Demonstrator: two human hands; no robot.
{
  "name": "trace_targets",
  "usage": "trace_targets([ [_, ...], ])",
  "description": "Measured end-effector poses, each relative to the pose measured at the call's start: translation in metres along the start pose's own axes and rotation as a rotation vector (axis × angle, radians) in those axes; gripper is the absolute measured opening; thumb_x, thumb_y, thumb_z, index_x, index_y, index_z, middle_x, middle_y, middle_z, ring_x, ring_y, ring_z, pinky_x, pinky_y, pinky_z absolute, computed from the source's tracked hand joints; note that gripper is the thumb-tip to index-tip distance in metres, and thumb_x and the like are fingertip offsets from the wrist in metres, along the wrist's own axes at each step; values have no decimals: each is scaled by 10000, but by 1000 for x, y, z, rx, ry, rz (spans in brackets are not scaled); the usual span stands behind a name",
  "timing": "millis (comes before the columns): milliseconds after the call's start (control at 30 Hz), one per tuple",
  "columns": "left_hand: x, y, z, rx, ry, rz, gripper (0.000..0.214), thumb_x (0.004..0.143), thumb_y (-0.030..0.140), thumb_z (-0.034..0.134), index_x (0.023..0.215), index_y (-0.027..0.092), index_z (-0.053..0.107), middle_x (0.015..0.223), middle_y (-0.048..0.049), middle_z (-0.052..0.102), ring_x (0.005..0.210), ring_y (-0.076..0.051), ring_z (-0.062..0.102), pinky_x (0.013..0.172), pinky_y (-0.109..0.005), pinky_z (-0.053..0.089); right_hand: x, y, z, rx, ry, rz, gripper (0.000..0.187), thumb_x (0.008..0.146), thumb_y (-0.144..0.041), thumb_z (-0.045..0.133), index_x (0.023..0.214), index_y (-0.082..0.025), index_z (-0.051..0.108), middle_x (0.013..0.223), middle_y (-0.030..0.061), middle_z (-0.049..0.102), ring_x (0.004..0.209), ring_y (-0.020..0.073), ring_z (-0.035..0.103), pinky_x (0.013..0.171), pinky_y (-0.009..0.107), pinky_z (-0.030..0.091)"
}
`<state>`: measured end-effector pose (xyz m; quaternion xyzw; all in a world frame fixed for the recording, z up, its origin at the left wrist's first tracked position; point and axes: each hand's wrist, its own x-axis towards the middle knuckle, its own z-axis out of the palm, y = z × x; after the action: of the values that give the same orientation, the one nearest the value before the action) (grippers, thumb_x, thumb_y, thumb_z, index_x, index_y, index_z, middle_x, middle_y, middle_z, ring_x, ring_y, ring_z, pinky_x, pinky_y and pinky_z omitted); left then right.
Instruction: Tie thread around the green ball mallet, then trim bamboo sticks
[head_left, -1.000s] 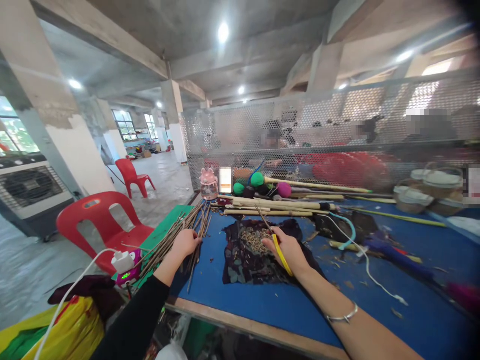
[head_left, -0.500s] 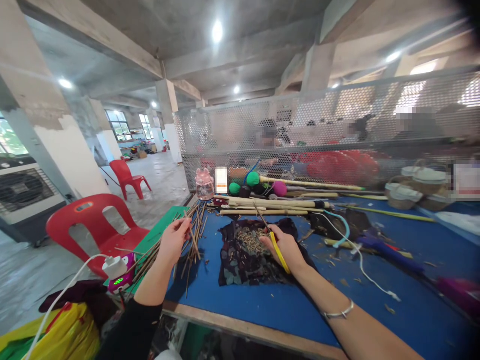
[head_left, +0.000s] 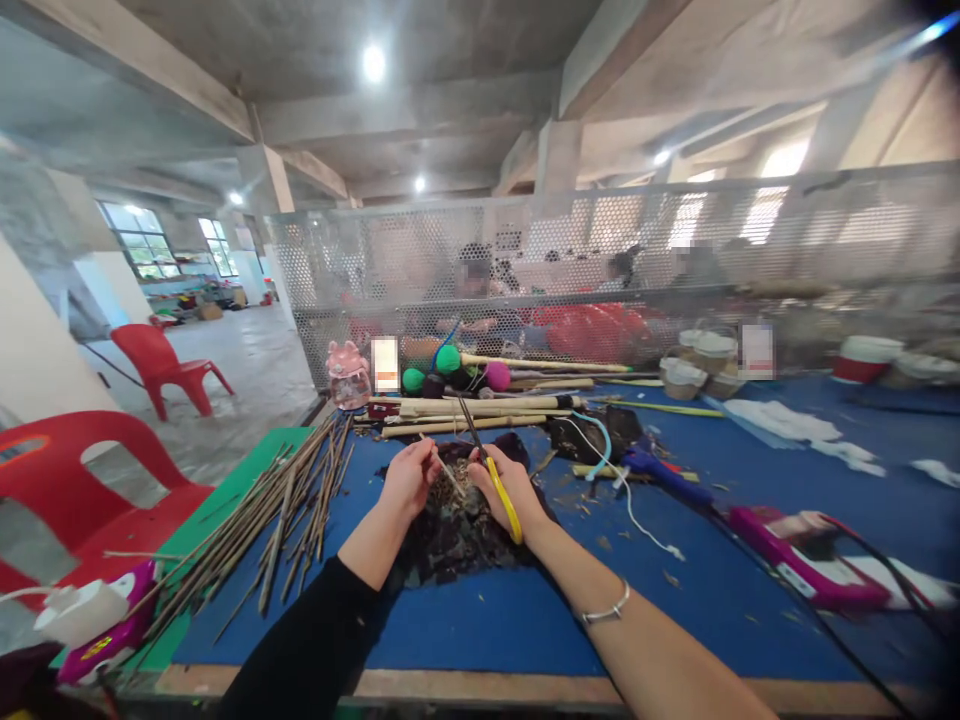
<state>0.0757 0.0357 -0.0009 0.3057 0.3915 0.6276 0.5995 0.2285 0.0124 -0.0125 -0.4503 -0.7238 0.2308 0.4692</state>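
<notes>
My left hand (head_left: 409,485) pinches a thin stick (head_left: 451,474) that slants down to the right over a dark patterned cloth (head_left: 442,555). My right hand (head_left: 521,492) grips scissors with yellow handles (head_left: 505,505), their dark blades pointing up and away. A heap of short cut pieces (head_left: 448,492) lies on the cloth beneath both hands, partly hidden by them. To the left of my left hand, a bundle of long thin brown sticks (head_left: 259,515) is spread across the blue and green table covering.
Pale bamboo poles (head_left: 480,408) and green and pink balls (head_left: 497,376) lie along the back, near a pink-topped bottle (head_left: 349,378). A perforated metal screen (head_left: 390,260) stands behind. To the right are a white cord (head_left: 641,518) and a magenta power strip (head_left: 806,565); a red chair (head_left: 97,490) stands left.
My left hand has moved right, from the stick bundle to above the cloth, with one stick in its fingers. The scissors stay in my right hand. The view has turned right.
</notes>
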Motion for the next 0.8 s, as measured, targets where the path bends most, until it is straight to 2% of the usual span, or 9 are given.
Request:
trace_targets([
  [133, -14, -6, -7, 33, -34, -61, 283, 532, 291, 755, 634, 118, 556, 529, 40, 521, 440, -29, 459, 450, -142, 408, 0, -9, 7, 188, -39, 47, 248, 805, -433, 471, 803, -187, 504, 639, -37, 501, 557, 99, 454, 556, 201, 402],
  [233, -27, -8, -7, 124, -107, -74, 301, 560, 344, 741, 682, 131, 568, 527, 45, 515, 443, -45, 466, 448, -161, 421, 1, -11, 6, 162, -65, 67, 289, 768, -461, 515, 844, -181, 511, 662, -27, 530, 578, 106, 473, 561, 209, 408],
  [400, -38, -5, -3, 275, -167, 60, 316, 628, 431, 676, 757, 162, 575, 556, 54, 496, 453, -58, 453, 418, -166, 408, 2, -8, -11, -129, -159, 52, 443, 707, -476, 593, 1030, -189, 495, 665, -30, 541, 575, 120, 467, 559, 230, 394],
  [533, -43, -4, -1, 364, -234, 148, 319, 645, 438, 662, 735, 145, 574, 545, 46, 492, 434, -62, 426, 392, -173, 378, 0, -14, -15, -64, -284, -10, 485, 687, -469, 636, 1045, -178, 485, 820, 12, 586, 705, 143, 516, 645, 246, 419],
  [633, -46, -5, 2, 392, -242, 202, 295, 660, 416, 655, 705, 136, 575, 538, 44, 503, 429, -61, 414, 406, -181, 358, -2, -18, -12, 1, -346, -30, 482, 689, -456, 648, 1044, -176, 482, 817, 8, 580, 701, 137, 513, 645, 241, 418],
  [800, -47, -6, 2, 408, -231, 266, 235, 682, 358, 646, 701, 128, 599, 600, 15, 572, 543, -90, 487, 530, -199, 388, -4, -16, -9, 16, -324, -109, 551, 654, -467, 682, 1074, -176, 476, 932, 37, 570, 810, 166, 518, 729, 270, 421],
])
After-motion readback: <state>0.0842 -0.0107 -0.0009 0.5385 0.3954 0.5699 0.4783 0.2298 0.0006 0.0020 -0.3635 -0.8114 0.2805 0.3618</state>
